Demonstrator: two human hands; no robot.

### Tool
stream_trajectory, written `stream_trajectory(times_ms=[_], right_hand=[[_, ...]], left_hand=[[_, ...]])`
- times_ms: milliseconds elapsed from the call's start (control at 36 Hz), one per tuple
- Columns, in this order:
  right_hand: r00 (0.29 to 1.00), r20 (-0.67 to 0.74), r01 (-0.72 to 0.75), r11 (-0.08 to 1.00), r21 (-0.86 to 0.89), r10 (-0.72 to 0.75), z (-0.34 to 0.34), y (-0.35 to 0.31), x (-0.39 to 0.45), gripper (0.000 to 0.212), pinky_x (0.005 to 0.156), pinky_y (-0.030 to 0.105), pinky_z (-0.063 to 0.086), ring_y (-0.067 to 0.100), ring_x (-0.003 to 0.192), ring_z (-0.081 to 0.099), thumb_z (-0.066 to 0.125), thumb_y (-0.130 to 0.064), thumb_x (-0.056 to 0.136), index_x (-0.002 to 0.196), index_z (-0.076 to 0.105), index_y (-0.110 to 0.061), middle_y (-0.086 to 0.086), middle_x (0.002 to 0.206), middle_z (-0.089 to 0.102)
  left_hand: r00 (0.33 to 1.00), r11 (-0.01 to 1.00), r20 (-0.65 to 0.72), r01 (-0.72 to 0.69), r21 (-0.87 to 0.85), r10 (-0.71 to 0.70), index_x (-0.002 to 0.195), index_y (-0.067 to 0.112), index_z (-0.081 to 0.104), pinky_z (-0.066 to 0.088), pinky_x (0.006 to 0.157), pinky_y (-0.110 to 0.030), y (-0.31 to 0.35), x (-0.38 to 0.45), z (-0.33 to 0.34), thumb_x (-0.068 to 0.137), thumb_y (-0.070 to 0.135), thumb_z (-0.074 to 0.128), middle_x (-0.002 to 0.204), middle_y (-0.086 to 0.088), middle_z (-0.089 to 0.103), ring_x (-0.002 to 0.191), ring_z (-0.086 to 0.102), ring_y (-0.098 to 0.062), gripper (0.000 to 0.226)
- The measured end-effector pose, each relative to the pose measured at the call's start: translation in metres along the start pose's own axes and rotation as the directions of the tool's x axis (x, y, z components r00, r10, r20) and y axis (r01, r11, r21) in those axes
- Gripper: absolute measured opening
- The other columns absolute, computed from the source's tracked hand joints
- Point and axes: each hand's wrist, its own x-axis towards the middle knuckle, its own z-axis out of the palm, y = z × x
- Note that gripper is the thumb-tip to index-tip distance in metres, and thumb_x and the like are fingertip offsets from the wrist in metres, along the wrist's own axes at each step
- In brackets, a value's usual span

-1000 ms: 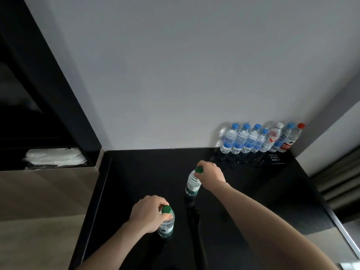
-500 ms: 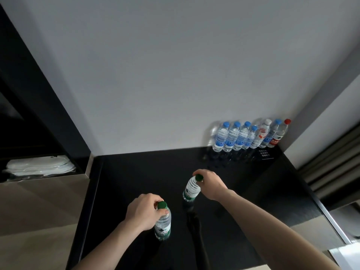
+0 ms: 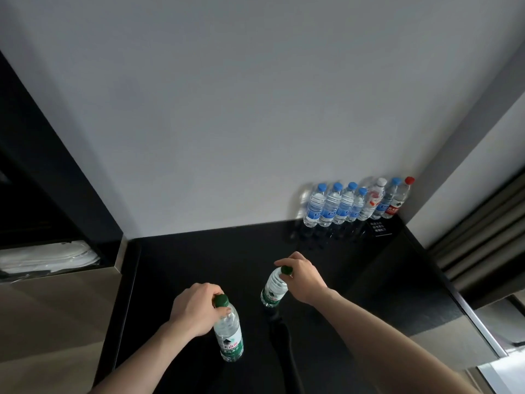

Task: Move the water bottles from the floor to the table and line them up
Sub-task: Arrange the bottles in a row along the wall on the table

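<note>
— Head view: what do we see on the black table?

— We see two green-capped bottles. The left hand grips the near bottle at its neck, fingers curled round the cap. The right hand pinches the cap of the far bottle, which is tilted.

— And the others?

— A row of seven bottles stands at the wall, in the far right corner of the table, well apart from both hands.
</note>
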Motion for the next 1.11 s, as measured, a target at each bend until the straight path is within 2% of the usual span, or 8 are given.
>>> stream_trajectory(times_ms=[194, 306, 500, 639, 806, 944, 1111], right_hand=[[1.000, -0.010, 0.024, 0.999, -0.031, -0.024, -0.002, -0.001, 0.005, 0.038, 0.098, 0.031, 0.049, 0.018, 0.114, 0.058, 0.059, -0.012, 0.096, 0.132, 0.060, -0.022, -0.007, 0.127, 0.054], [1.000, 0.007, 0.022, 0.998, -0.053, -0.022, -0.008, 0.000, 0.015, 0.035, 0.094, 0.029, 0.049, 0.017, 0.110, 0.058, 0.059, -0.013, 0.094, 0.128, 0.060, -0.022, -0.006, 0.123, 0.055], [0.999, 0.041, 0.005, 1.000, -0.026, -0.004, -0.014, -0.002, 0.035, 0.026, 0.085, 0.030, 0.052, 0.017, 0.096, 0.059, 0.069, -0.031, 0.087, 0.112, 0.067, -0.026, -0.007, 0.108, 0.055], [0.999, 0.047, 0.023, 1.000, -0.012, -0.022, -0.015, -0.001, 0.045, 0.027, 0.090, 0.032, 0.053, 0.017, 0.103, 0.060, 0.066, -0.021, 0.090, 0.117, 0.068, -0.024, -0.006, 0.113, 0.058], [0.996, 0.078, 0.038, 0.999, 0.001, -0.038, -0.022, 0.010, 0.053, 0.027, 0.083, 0.023, 0.049, 0.013, 0.102, 0.059, 0.064, -0.016, 0.090, 0.115, 0.068, -0.025, -0.009, 0.113, 0.057], [0.996, 0.080, 0.048, 0.998, 0.031, -0.050, -0.027, 0.016, 0.060, 0.019, 0.076, 0.018, 0.044, 0.009, 0.094, 0.057, 0.071, -0.029, 0.087, 0.106, 0.070, -0.028, -0.011, 0.102, 0.056], [0.987, 0.137, 0.087, 0.996, 0.020, -0.089, -0.038, 0.020, 0.074, 0.017, 0.078, 0.017, 0.046, 0.008, 0.095, 0.058, 0.070, -0.024, 0.088, 0.104, 0.070, -0.030, -0.011, 0.105, 0.059]], left_hand=[[0.999, 0.999, -0.048, -0.011, 0.033, 0.013, 0.097, 0.038, 0.068, 0.051, 0.062, -0.020, 0.008, 0.019, -0.008, 0.080, 0.052, 0.074, 0.085, 0.020, 0.066, 0.075, 0.063, -0.002, 0.023], [0.994, 0.999, -0.110, 0.029, 0.020, -0.026, 0.091, 0.037, 0.065, 0.053, 0.062, -0.023, 0.012, 0.037, -0.017, 0.077, 0.054, 0.075, 0.081, 0.020, 0.065, 0.072, 0.062, -0.002, 0.024], [0.986, 0.995, -0.140, 0.097, 0.027, -0.092, 0.082, 0.034, 0.060, 0.053, 0.057, -0.025, 0.017, 0.077, -0.029, 0.078, 0.055, 0.071, 0.071, 0.015, 0.065, 0.063, 0.061, -0.002, 0.024], [0.988, 0.992, -0.109, 0.112, 0.057, -0.105, 0.082, 0.032, 0.059, 0.048, 0.055, -0.024, 0.026, 0.100, -0.030, 0.081, 0.052, 0.069, 0.071, 0.013, 0.065, 0.065, 0.061, -0.005, 0.023], [0.988, 0.989, -0.094, 0.132, 0.068, -0.125, 0.081, 0.031, 0.059, 0.046, 0.053, -0.023, 0.030, 0.114, -0.024, 0.082, 0.051, 0.070, 0.070, 0.012, 0.064, 0.062, 0.060, -0.004, 0.022], [0.982, 0.987, -0.108, 0.161, 0.024, -0.158, 0.081, 0.031, 0.060, 0.051, 0.055, -0.024, 0.035, 0.119, -0.016, 0.080, 0.051, 0.071, 0.068, 0.013, 0.064, 0.060, 0.061, -0.003, 0.023], [0.966, 0.974, -0.127, 0.221, -0.045, -0.225, 0.080, 0.031, 0.060, 0.045, 0.051, -0.023, 0.036, 0.120, -0.016, 0.079, 0.051, 0.072, 0.069, 0.013, 0.064, 0.062, 0.060, -0.004, 0.023]])
